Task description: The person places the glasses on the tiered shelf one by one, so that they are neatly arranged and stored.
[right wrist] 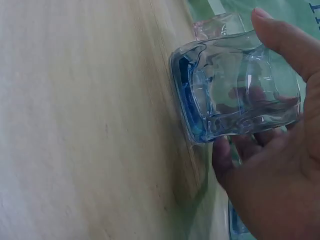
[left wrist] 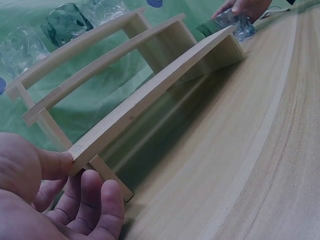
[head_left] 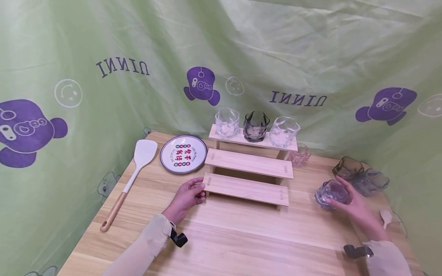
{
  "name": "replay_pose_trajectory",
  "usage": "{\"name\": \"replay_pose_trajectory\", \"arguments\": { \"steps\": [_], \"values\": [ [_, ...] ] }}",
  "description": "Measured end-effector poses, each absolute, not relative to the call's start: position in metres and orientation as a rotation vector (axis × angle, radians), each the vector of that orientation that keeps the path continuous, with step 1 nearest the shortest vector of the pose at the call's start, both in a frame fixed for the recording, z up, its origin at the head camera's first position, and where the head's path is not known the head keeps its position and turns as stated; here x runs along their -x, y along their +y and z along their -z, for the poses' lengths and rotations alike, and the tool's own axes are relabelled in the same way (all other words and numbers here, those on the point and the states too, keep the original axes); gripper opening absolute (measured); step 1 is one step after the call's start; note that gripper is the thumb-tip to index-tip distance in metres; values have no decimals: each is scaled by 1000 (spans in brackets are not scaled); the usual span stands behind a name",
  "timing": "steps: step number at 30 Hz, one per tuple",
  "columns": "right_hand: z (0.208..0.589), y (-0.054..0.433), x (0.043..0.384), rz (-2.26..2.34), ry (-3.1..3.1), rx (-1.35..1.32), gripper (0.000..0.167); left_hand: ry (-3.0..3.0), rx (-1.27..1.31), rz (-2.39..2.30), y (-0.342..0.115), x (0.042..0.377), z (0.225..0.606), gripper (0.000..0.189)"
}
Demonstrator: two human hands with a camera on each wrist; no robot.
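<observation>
My left hand (head_left: 184,199) pinches the left end of the lowest shelf on a three-tier wooden stand (head_left: 246,188); the left wrist view has the thumb on top and fingers curled beneath. On the right, my right hand (head_left: 360,211) grips a clear drinking glass (head_left: 330,194), whose base looks bluish in the right wrist view, with thumb and fingers around its sides. The glass is upright, close over the table. Along the top shelf stand a clear glass (head_left: 227,123), a dark grey glass (head_left: 256,127) and another clear glass (head_left: 284,132). Both lower shelves are bare.
A brown glass (head_left: 347,168) and a grey-blue glass (head_left: 372,182) are just beyond my right hand. Behind the stand's right side is a pink glass (head_left: 300,156). A plate (head_left: 165,155) and a white spatula (head_left: 145,152) lie left; a small spoon (head_left: 386,217) lies far right.
</observation>
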State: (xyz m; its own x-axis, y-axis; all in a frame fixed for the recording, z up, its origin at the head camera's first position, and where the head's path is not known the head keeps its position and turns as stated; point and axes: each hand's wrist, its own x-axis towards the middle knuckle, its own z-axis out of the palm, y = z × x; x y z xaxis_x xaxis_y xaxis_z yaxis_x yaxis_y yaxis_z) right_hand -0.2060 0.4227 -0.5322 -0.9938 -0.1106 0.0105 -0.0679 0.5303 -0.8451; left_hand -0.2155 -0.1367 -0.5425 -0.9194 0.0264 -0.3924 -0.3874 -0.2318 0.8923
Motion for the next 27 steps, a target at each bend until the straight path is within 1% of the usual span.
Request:
{"name": "replay_pose_trajectory", "arguments": {
  "steps": [5, 9, 14, 22, 27],
  "values": [
    [538, 417, 208, 1607, 2743, 109, 90, 1752, 431, -2245, -137, 216, 544, 44],
    [543, 415, 208, 1633, 2778, 103, 91, 1750, 429, -2243, -136, 216, 543, 44],
    [547, 416, 209, 1584, 2783, 98, 91, 1750, 436, -2248, -137, 217, 544, 45],
    [547, 411, 208, 1551, 2746, -72, 91, 1760, 429, -2240, -136, 215, 540, 46],
    [547, 409, 206, 1532, 2783, -70, 91, 1758, 429, -2239, -136, 214, 540, 46]
  ]
}}
